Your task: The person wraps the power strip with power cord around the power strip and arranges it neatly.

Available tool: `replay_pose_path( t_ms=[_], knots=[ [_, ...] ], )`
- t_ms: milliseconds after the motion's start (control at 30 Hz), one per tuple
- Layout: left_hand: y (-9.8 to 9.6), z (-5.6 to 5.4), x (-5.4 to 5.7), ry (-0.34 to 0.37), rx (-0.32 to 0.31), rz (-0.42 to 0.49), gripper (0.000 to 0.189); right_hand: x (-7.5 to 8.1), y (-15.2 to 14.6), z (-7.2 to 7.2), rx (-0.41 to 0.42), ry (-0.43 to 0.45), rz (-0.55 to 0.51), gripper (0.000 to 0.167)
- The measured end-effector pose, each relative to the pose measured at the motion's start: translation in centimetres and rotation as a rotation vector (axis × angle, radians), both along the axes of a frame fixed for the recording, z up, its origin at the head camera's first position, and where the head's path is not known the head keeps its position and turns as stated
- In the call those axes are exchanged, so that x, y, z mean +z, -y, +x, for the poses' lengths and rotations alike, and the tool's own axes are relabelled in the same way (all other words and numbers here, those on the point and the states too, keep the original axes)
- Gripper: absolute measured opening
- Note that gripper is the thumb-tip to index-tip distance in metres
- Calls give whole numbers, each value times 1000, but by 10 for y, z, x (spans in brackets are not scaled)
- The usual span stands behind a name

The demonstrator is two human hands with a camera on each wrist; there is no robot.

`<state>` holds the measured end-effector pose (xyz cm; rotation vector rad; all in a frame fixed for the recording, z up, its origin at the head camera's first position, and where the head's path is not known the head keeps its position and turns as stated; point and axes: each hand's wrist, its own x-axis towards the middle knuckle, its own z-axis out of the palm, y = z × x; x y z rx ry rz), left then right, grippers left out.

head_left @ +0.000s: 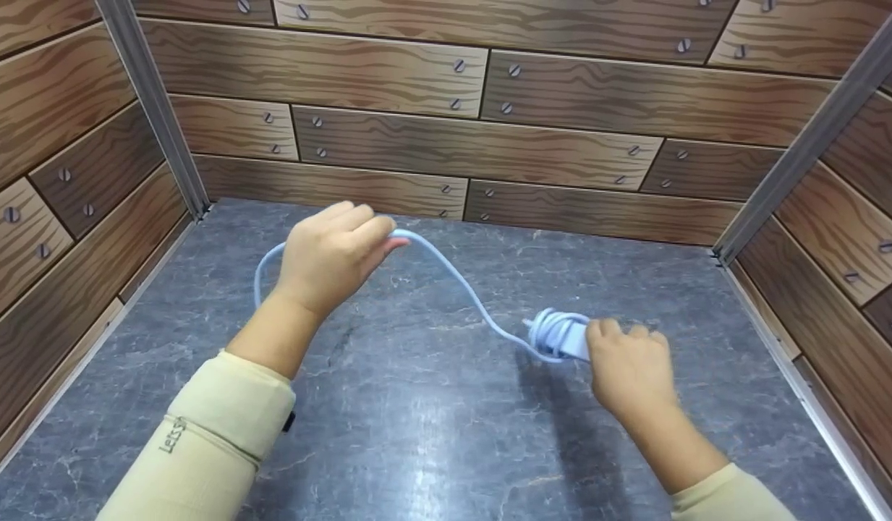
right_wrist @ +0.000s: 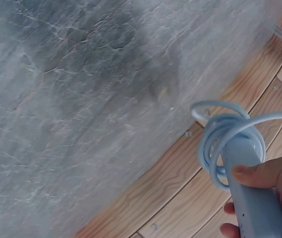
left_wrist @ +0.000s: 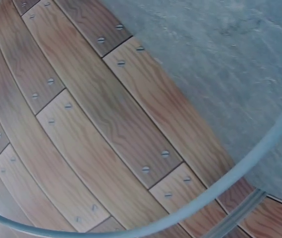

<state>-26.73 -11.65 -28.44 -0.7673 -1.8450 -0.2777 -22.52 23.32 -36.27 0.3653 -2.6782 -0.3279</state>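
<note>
A light blue power strip [right_wrist: 253,198] is in my right hand [head_left: 632,369], whose thumb lies along its face while the fingers curl beneath. Several turns of its blue cord [head_left: 549,331] are wound about the strip's far end, raised off the surface. From these coils a free length of cord [head_left: 460,278] rises leftward to my left hand [head_left: 333,250]. That hand pinches the cord between thumb and fingers. Past the left hand, the cord [left_wrist: 195,206] loops round and drops behind the wrist. Where the cord ends is hidden.
Beneath both hands spreads a dark grey marbled surface [head_left: 417,405]. Wood-patterned panels [head_left: 388,137] wall it at the back and both sides. Grey metal posts [head_left: 160,108] stand in the back corners.
</note>
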Motion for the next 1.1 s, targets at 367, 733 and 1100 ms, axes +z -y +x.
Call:
replay_pose_path(
  t_ms=[367, 733, 1100],
  knots=[
    [-10, -15, 9, 106, 140, 99, 29, 12, 9, 7, 373, 34, 222, 39],
    [-8, -28, 4, 306, 279, 114, 32, 26, 13, 11, 800, 106, 88, 47],
    [11, -43, -9, 535, 359, 95, 38, 45, 9, 17, 937, 332, -365, 45]
  ],
)
